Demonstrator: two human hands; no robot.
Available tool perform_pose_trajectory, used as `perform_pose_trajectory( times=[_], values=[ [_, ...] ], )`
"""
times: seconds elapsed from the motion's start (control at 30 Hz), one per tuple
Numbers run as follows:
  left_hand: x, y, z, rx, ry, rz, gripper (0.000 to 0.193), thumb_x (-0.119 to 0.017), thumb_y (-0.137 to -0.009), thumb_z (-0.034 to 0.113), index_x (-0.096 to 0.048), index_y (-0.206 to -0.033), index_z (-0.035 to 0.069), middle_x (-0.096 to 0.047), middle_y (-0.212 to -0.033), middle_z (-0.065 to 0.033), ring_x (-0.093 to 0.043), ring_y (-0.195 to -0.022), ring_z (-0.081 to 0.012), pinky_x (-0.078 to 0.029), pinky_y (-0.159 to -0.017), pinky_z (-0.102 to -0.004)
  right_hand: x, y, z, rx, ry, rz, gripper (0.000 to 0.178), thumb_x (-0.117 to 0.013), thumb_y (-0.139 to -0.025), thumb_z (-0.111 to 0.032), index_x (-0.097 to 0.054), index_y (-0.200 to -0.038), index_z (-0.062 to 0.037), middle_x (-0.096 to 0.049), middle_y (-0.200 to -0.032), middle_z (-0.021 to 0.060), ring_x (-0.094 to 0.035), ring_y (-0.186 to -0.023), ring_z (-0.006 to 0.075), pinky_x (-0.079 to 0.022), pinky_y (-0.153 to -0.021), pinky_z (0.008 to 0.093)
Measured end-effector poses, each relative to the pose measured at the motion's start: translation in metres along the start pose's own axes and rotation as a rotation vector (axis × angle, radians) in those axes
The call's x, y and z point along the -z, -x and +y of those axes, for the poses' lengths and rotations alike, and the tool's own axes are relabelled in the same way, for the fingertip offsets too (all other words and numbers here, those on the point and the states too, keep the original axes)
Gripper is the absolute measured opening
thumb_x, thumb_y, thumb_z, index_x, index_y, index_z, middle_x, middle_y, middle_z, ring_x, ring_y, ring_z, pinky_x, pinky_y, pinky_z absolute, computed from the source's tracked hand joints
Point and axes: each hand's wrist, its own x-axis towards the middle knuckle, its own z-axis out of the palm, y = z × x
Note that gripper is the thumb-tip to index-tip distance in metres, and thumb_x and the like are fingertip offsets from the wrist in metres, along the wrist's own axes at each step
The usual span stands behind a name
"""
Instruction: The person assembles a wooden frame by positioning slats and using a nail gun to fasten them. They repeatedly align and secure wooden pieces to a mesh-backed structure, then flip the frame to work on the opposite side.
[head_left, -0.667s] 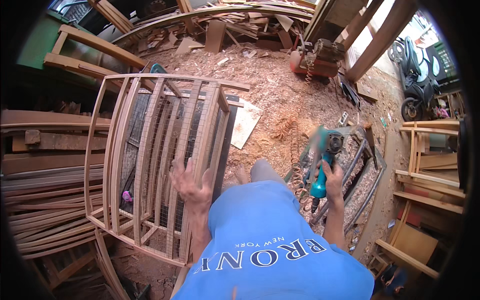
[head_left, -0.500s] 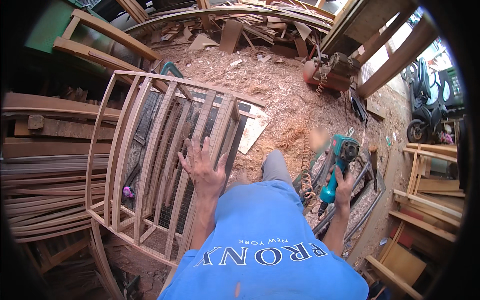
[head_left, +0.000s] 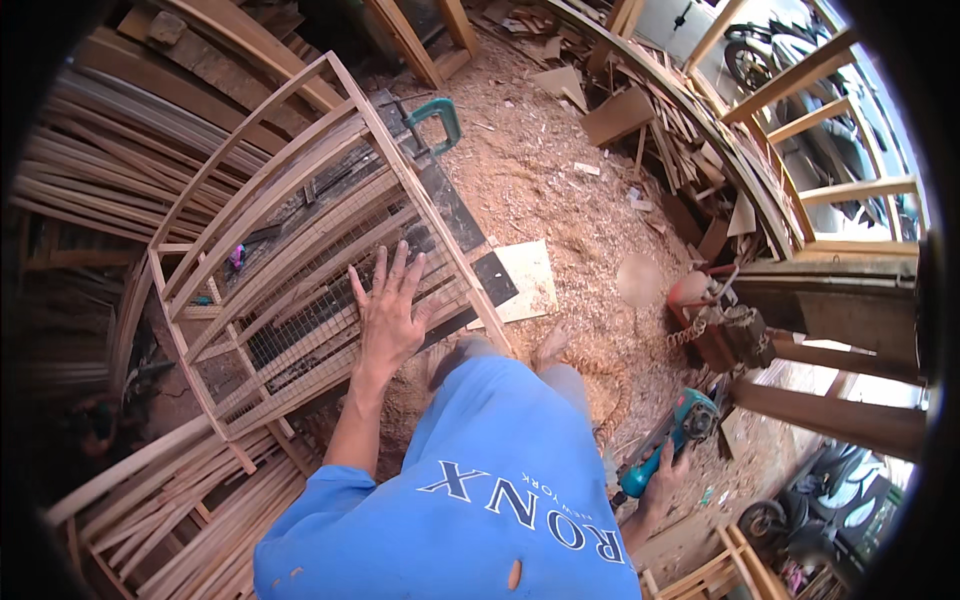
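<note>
My left hand (head_left: 388, 320) is spread flat over a wooden frame (head_left: 300, 150) on my left, fingers apart and holding nothing. I cannot tell whether the palm presses on the slats. The frame has long curved slats, with wire mesh (head_left: 300, 335) across it. Out to my right, my right hand (head_left: 665, 478) is closed round the handle of a teal nail gun (head_left: 692, 415) with a round black cap. Its nose is hard to make out. Beyond the frame, a teal C-clamp (head_left: 440, 125) grips the edge of the dark work surface (head_left: 455, 215) under it.
Sawdust covers the floor (head_left: 540, 200), where a pale board (head_left: 525, 282) lies beside the frame. A red compressor (head_left: 700, 295) and a coiled orange hose (head_left: 605, 395) are on the right. Stacked wood strips (head_left: 120, 150) are at left, scrap wood (head_left: 680, 160) at far right.
My view has turned to the right, so the frame appears rotated and the far-side scrap pile sits farther right. My left hand stays spread over the frame; the nail gun stays in my right.
</note>
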Motion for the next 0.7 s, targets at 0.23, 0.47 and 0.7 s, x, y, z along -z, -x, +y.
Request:
perform_pose_trajectory(
  times=[0.23, 0.47, 0.7],
  values=[
    [-0.026, -0.018, 0.042, 0.278, 0.084, 0.180, 0.056, -0.040, -0.106, 0.046, -0.051, -0.146, 0.007, -0.037, -0.160, -0.0148, -0.031, -0.150, -0.0369, -0.011, -0.126, -0.0558, 0.009, -0.122, -0.060, 0.185, 0.407, -0.232, 0.029, -0.063, -0.099, -0.020, -0.058, -0.120, -0.0010, -0.058, -0.089, 0.0021, -0.054, -0.076, 0.0113, -0.045, -0.067, 0.0280],
    [-0.043, -0.048, 0.102, 0.591, -0.007, 0.381, 0.053, -0.052, -0.103, 0.041, -0.051, -0.137, 0.000, -0.040, -0.154, -0.0224, -0.034, -0.147, -0.0392, -0.018, -0.123, -0.0591, -0.064, -0.207, -0.111, 0.095, 0.460, -0.617, 0.056, -0.058, -0.100, -0.012, -0.042, -0.151, 0.0013, -0.061, -0.102, 0.0073, -0.053, -0.090, 0.0151, -0.046, -0.083, 0.0295],
    [-0.040, -0.074, 0.127, 0.790, -0.040, 0.446, 0.055, -0.075, -0.086, 0.025, -0.052, -0.129, -0.001, -0.042, -0.150, -0.0232, -0.037, -0.143, -0.0413, -0.022, -0.120, -0.0610, -0.201, -0.307, -0.180, 0.157, 0.552, -0.893, 0.046, -0.057, -0.101, -0.008, -0.050, -0.146, -0.0012, -0.063, -0.093, 0.0016, -0.057, -0.082, 0.0077, -0.047, -0.073, 0.0234]
  ],
)
